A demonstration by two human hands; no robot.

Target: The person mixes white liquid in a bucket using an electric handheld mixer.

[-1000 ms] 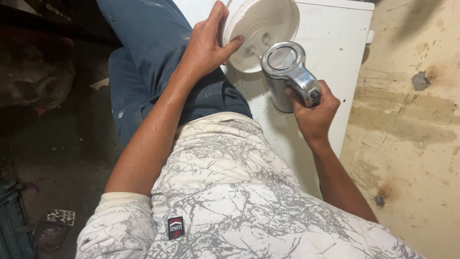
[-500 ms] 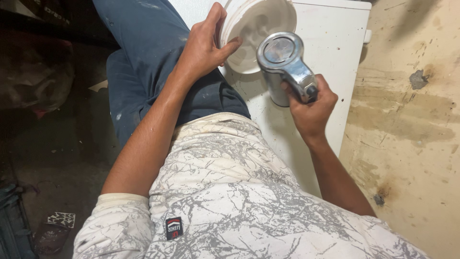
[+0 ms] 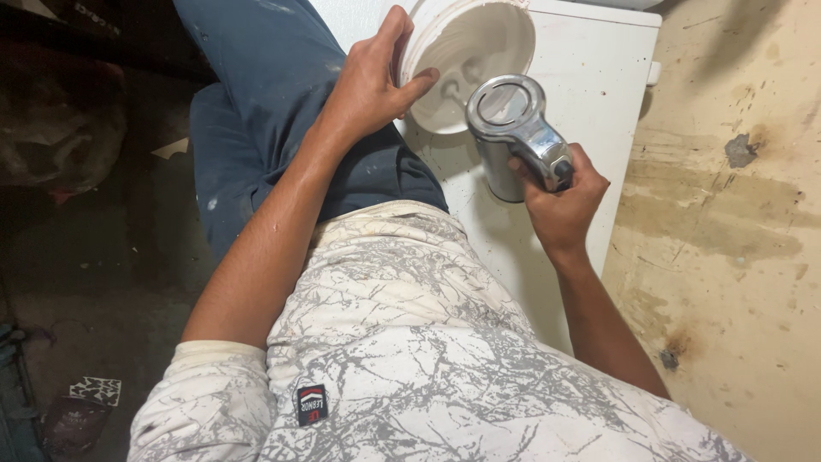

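The fingers (image 3: 547, 184) of the right hand (image 3: 560, 201) are wrapped tight round the handle of a shiny metal jug (image 3: 511, 137), whose open mouth tips toward the camera, its body just above the white cabinet top (image 3: 599, 94). The left hand (image 3: 372, 81) clamps the rim of a white bucket (image 3: 466, 64), thumb hooked inside the wall and the other fingers spread along the outside, tilting it so its bare inside faces the jug. Jug and bucket stand just beside each other, the jug's rim overlapping the bucket's lower edge in this view (whether they actually touch, I cannot tell).

The step in hand looks like bringing the jug's mouth to the tipped bucket; judging from that, the next move calls for a steady left grip on the rim while the right wrist turns the jug.

Around them: the person's blue paint-flecked trousers (image 3: 274, 94) at left, a marbled white shirt (image 3: 410, 342) below, and a stained tan wall (image 3: 735, 214) at right. The cabinet edge sits close under the jug, leaving little room to swing it down.
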